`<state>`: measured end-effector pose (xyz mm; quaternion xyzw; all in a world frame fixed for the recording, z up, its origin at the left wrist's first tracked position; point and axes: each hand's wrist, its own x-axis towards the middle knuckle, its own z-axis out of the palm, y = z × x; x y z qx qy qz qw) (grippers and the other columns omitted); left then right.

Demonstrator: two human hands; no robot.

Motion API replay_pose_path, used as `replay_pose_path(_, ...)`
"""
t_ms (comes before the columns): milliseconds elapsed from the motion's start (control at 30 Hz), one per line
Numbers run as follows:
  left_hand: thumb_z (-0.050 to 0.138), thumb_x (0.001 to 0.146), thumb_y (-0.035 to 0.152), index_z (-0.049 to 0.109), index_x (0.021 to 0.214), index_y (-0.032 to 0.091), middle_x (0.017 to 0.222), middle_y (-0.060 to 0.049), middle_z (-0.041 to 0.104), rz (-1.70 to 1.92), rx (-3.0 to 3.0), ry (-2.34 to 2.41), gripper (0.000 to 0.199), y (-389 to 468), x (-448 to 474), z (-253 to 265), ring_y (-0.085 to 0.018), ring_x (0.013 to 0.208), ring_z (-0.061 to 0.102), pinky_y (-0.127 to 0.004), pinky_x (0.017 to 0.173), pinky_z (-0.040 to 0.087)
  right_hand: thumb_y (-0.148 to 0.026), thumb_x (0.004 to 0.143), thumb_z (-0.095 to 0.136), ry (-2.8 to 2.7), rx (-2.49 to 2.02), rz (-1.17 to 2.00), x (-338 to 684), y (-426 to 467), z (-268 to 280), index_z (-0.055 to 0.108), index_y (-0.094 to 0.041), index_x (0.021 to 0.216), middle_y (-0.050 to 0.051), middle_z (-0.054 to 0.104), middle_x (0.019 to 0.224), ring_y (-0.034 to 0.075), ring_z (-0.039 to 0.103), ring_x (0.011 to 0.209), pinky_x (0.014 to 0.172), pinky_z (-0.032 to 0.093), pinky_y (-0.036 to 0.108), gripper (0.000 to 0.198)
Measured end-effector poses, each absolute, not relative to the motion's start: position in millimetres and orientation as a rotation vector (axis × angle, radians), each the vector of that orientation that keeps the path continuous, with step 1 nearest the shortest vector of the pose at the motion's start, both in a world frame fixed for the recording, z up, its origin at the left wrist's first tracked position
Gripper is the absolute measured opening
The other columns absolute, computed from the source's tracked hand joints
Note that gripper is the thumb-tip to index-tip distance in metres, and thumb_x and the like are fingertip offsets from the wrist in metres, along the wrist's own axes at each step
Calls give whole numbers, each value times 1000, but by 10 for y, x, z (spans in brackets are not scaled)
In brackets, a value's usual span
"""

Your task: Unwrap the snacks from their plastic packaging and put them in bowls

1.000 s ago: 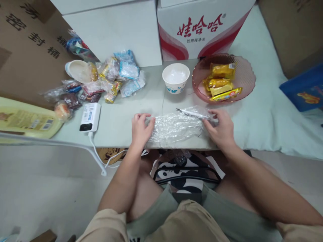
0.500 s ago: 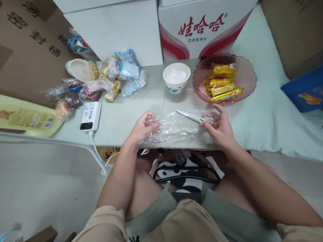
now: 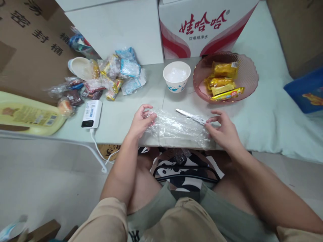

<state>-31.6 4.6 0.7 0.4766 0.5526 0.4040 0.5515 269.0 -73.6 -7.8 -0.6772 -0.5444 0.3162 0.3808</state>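
Note:
A crumpled sheet of clear plastic film (image 3: 176,129) stretches along the table's front edge between my two hands. My left hand (image 3: 141,122) pinches its left end between thumb and fingers. My right hand (image 3: 223,131) has thumb and forefinger together at the film's right end, the other fingers slightly raised. A slim silver tool (image 3: 190,116), perhaps a utility knife, lies slantwise just behind the film. Its right end meets my right fingertips. Behind it stands a white paper cup (image 3: 176,77) with blue print and something clear inside.
A pink glass bowl (image 3: 248,84) holds several yellow-wrapped snacks (image 3: 224,70). At the left are several wrapped snacks (image 3: 111,74), a tipped paper cup (image 3: 79,67), a cabled power bank (image 3: 92,114) and a yellow bottle (image 3: 32,116). White cartons (image 3: 207,30) line the back.
My hands have moved slightly apart, spreading the film wider and flatter. My right hand has shifted a little right along the silver tool, which has hardly moved.

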Motion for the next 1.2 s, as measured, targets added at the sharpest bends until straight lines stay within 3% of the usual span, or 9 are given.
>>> replay_pose_path(167,80,67,26,55,100,24,72,6,57,802,1174,1271,42,35,-266,66,-3,41,41,-18,37,29,-39,83,68,-1735,-1586,325,2696,-781,73,64,-25,115,13,66,115,30,65,104,91,54,48,35)
replay_pose_path(333,82,67,28,57,104,25,77,2,62,593,1241,1087,44,-29,-53,132,-5,42,43,-21,39,33,-41,77,73,-1902,-1215,919,2348,-672,-39,46,-22,141,15,64,131,29,65,112,90,55,46,71)
replay_pose_path(400,81,69,31,57,107,25,80,1,64,529,1274,1029,45,-33,-3,139,-6,43,46,-22,41,35,-35,75,73,-1916,-1222,1039,2207,-621,-95,46,-20,141,14,69,122,27,68,103,86,54,42,72)
replay_pose_path(500,78,71,35,58,107,23,78,1,66,564,1382,1050,43,4,-38,109,-9,52,55,-22,49,43,-27,80,62,-1909,-1303,1121,2105,-567,-83,64,-19,105,3,71,81,19,65,73,70,49,33,26)
replay_pose_path(567,77,71,35,59,106,22,71,3,64,616,1474,1122,41,34,-109,83,-11,58,58,-22,55,45,-27,82,58,-1834,-1338,1141,2101,-549,-33,61,-20,82,-1,63,67,14,57,62,63,43,29,8)
replay_pose_path(767,80,68,36,57,114,24,66,5,55,905,1290,1207,53,67,-184,132,-10,53,52,-24,53,42,-36,79,64,-1444,-1201,1467,2112,-532,5,53,-22,84,-5,54,69,13,56,63,63,45,29,19)
replay_pose_path(867,74,74,53,54,119,26,86,-3,64,1138,1049,1184,56,71,-109,162,-15,68,63,-27,61,50,-38,77,70,-1273,-1140,1656,2056,-510,-56,55,-23,97,-6,55,68,14,58,61,63,48,30,29)
replay_pose_path(1000,67,72,73,61,112,17,103,-14,70,870,851,950,69,-3,27,99,-24,92,70,-35,77,56,-42,74,75,-981,-1179,1432,1975,-436,-121,53,-22,80,-5,54,73,10,56,64,65,50,27,30)
replay_pose_path(1200,83,69,35,67,98,15,95,-7,74,735,1026,999,39,-115,119,1,-14,76,68,-27,72,54,-49,65,82,-732,-1201,1617,1972,-422,-80,56,-24,93,-3,66,86,13,64,69,61,52,26,46)
